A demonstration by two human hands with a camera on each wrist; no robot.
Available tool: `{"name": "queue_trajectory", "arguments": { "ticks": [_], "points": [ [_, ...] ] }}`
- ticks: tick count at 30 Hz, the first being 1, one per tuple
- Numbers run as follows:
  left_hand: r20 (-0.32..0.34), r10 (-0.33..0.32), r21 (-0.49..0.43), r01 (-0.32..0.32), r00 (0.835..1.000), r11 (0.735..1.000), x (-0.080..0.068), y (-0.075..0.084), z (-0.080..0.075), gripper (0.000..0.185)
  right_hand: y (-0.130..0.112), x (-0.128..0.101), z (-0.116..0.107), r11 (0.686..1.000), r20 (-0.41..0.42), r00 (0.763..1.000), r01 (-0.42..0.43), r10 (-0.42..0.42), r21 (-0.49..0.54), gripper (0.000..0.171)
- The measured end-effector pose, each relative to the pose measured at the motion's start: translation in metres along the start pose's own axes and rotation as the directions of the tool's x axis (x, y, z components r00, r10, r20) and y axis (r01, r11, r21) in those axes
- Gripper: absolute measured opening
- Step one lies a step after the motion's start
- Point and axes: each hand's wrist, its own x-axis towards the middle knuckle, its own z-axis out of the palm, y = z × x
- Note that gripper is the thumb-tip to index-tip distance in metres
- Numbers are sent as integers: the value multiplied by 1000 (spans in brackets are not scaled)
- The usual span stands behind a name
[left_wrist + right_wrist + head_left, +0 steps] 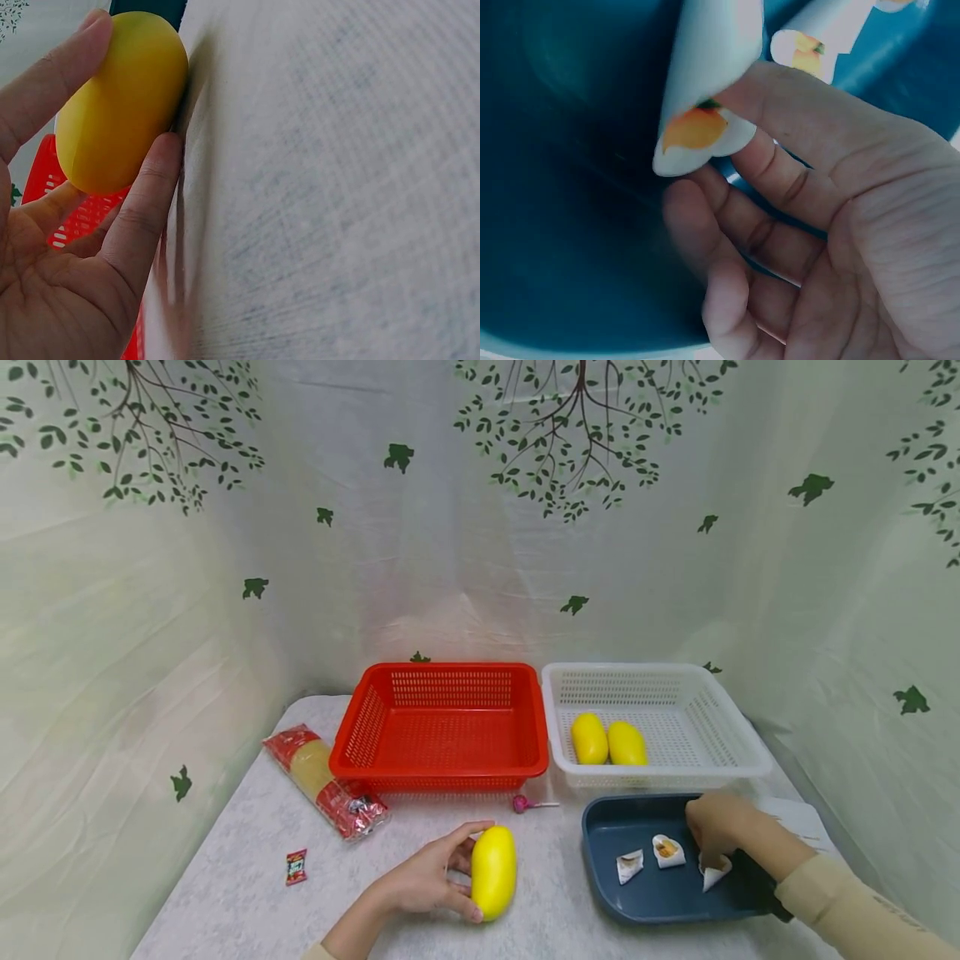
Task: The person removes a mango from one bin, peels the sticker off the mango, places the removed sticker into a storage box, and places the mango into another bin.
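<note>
My left hand (423,878) grips a yellow mango (494,873) on the table's front middle. The left wrist view shows thumb and fingers spread round the smooth mango (124,101). Over the right part of a dark blue tray (637,896), my right hand (723,827) pinches a curled white paper label (715,874). Up close in the right wrist view, the label (716,52) bears an orange mango picture, and the thumb lies against its edge. Two more curled labels, one white and plain-backed (630,866) and one with an orange print (667,852), lie in the tray.
Behind stand a red basket (438,772) and a white basket (667,772) holding two yellow mangoes (609,741). A red-and-yellow packet (324,781) lies left, with a small red wrapper (296,867) nearby. A pink lollipop (521,803) lies before the red basket. White paper (798,820) sits behind the right forearm.
</note>
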Motion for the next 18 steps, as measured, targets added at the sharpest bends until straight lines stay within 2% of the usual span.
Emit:
{"name": "queue_trajectory", "arguments": {
  "ticks": [4,18],
  "points": [
    [2,4,-1,-4,1000,1000,0,-1,0,106,-1,1,5,1000,-5,1000,4,-5,-31,42],
    [1,12,-5,-12,1000,1000,0,-1,-1,107,-3,5,9,999,-7,1000,-10,10,-43,43]
  ]
}}
